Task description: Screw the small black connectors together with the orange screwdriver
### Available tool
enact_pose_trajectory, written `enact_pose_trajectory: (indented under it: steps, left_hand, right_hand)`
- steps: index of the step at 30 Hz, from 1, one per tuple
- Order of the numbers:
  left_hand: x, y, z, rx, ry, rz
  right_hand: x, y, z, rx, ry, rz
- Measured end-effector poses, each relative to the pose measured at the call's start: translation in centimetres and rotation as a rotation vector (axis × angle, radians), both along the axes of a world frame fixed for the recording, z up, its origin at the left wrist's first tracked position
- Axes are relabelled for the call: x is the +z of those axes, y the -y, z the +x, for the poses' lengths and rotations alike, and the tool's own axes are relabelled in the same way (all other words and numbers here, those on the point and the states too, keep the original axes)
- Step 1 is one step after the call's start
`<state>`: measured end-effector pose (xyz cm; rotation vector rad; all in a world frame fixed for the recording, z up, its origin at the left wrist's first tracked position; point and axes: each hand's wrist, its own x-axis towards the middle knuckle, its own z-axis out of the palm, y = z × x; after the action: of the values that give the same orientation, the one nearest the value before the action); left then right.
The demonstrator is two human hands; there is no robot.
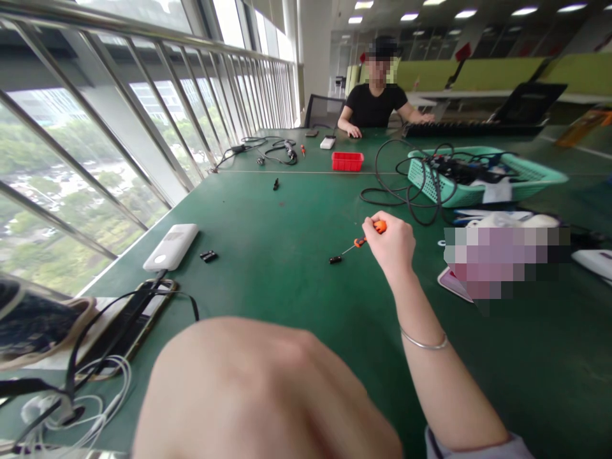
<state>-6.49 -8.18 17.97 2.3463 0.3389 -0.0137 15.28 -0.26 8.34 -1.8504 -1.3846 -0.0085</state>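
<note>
My right hand [391, 239] is closed around the orange and black handle of a screwdriver [359, 242]. The thin shaft slants down to the left, and its end meets a small black piece [335, 259] on the green table; whether it sits in the piece or only touches it, I cannot tell. Very close to the camera, my left hand [268, 389] fills the bottom middle, blurred, with only its back and knuckles showing. Its fingers are hidden. Another small black part [209, 255] lies to the left, and a third small black part [276, 184] stands farther back.
A white power bank [171, 247], a phone [129, 331] and cables lie along the left side by the railing [157, 57]. Farther back is a red tray [347, 162]. A green basket [535, 175] of cables is at right. Across the table sits a person [377, 105].
</note>
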Motion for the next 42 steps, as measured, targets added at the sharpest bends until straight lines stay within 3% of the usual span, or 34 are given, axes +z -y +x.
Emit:
enact_pose_trajectory:
  steps: [1,3,4,6,7,8,11,15,26,33,37,42]
  left_hand:
    - [0.1,-1.2,0.3,-0.013,-0.015,-0.020]
    - [-0.9,-3.6,1.2,0.231,-0.018,-0.015]
    - [-2.2,-4.9,1.8,0.422,-0.074,0.029]
    - [-5.7,-7.1,3.1,0.927,-0.242,0.296]
    - [-7.6,-8.1,3.7,1.076,-0.334,0.385]
    - [-9.6,-8.9,4.4,1.123,-0.346,0.408]
    - [-14.1,-10.4,5.8,1.077,-0.195,0.320]
    - [-16.8,-11.0,6.3,1.107,-0.104,0.326]
    - [-18.6,-11.9,5.6,1.054,0.074,0.359]
    - [-18.9,-12.0,5.4,1.035,0.090,0.394]
    - [-18.9,-12.0,5.5,1.023,0.102,0.399]
    - [-18.9,-12.1,5.4,1.026,0.113,0.386]
  right_hand:
    - [0.0,0.0,0.0,0.001,0.000,0.004]
    - [0.0,0.0,-0.1,0.006,-0.003,0.013]
    - [0.0,0.0,-0.1,0.009,-0.006,0.017]
    - [0.0,-0.1,-0.1,0.014,-0.012,0.021]
    - [-0.1,-0.1,-0.1,0.015,-0.013,0.021]
    - [-0.1,-0.1,-0.1,0.018,-0.014,0.020]
    - [-0.2,-0.1,0.0,0.030,-0.016,0.011]
    - [-0.3,-0.2,-0.1,0.038,-0.009,-0.005]
    - [0.7,0.3,0.2,0.049,0.042,-0.170]
    - [0.2,-0.2,0.1,0.168,-0.184,-0.108]
    - [-0.2,-0.3,0.0,0.093,-0.121,-0.132]
    - [-0.1,-0.2,-0.2,0.135,-0.139,-0.101]
